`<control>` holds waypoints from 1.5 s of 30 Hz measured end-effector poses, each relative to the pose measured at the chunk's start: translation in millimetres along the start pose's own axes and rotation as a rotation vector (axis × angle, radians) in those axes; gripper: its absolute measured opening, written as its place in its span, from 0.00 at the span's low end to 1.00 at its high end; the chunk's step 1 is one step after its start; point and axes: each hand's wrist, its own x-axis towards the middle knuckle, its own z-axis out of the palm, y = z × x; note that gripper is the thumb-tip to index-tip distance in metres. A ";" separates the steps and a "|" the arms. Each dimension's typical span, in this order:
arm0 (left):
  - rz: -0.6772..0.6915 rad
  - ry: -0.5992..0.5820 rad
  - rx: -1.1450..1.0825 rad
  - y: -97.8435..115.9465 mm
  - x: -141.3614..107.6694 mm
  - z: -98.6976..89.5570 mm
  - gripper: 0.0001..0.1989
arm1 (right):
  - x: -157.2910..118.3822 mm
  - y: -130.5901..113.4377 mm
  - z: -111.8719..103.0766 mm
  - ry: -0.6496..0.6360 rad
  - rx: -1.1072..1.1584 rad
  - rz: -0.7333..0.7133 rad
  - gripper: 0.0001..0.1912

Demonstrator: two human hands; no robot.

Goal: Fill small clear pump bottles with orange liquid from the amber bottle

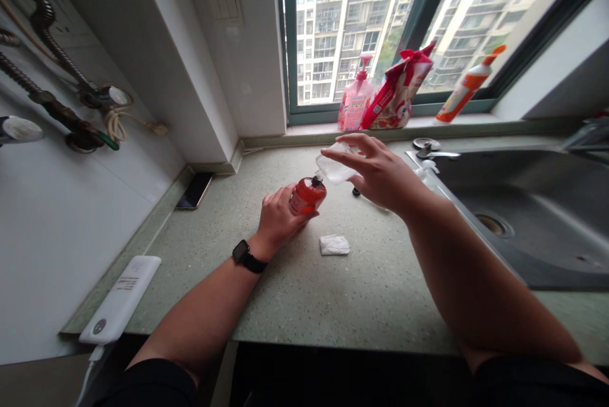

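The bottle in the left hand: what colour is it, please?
The bottle is orange-red; it shows best in the head view.

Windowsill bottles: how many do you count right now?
2: a pink pump bottle left of the red-and-white bag, and an orange-capped white bottle at the right. Bag may hide more.

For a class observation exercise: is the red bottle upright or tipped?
Tipped: the red bottle leans sideways in the left hand, its neck pointing toward the clear pouch in the right hand.
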 end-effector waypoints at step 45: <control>0.040 0.030 -0.003 0.9 -0.7 1.9 0.43 | 0.9 -16.2 -1.5 -0.008 0.013 -0.005 0.43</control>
